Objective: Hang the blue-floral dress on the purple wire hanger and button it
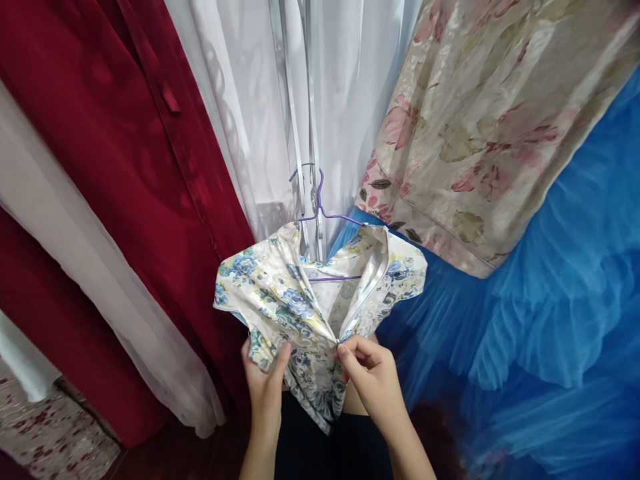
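A white dress with blue and yellow flowers (295, 300) hangs on a purple wire hanger (320, 212) in front of me. Its zipper (363, 299) lies open in a V from the neckline down to about mid-bodice. My right hand (373, 370) pinches the zipper pull at the bottom of the V between thumb and forefinger. At the left side of the garment, my left hand (265, 373) grips the fabric, thumb in front and fingers mostly hidden behind. Below my hands the cloth narrows and drops toward my dark-clothed lap.
Dark red cloth (130, 133) and a sheer white drape (100, 220) hang at the left. White fabric (345, 87) with pale ribbons (310, 127) hangs behind the hanger. On the right are a beige floral garment (480, 133) and ruffled blue tulle (545, 320).
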### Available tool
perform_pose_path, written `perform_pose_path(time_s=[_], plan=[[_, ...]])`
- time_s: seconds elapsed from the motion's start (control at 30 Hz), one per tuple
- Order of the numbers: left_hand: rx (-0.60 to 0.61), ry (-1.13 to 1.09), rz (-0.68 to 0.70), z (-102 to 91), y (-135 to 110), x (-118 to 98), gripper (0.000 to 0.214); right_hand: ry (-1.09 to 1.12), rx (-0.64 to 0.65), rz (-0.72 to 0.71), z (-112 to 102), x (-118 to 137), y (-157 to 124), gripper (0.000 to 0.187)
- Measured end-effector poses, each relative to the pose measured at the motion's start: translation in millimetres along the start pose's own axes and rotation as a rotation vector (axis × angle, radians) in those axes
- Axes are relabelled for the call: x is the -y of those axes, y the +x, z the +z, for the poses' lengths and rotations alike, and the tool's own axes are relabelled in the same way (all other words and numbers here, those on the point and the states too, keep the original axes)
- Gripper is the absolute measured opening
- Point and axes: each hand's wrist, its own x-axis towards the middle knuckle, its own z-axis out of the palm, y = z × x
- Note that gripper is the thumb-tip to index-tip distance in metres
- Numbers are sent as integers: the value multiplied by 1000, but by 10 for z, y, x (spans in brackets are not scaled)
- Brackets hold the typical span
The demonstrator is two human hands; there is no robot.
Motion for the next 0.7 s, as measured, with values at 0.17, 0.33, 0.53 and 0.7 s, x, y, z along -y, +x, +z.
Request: perform_pose_path(time_s=[0.17,0.33,0.53,0.7], plan=[[-106,134,502,139,-86,-254,38,112,8,42,66,33,45,38],[438,154,213,443,-278,-360,33,208,55,54,88,127,28,39],[467,171,167,482,-352,-265,13,283,245,203,43,135,0,38],[514,200,155,364,-309,-244,5,352,263,337,81,98,1,43]])
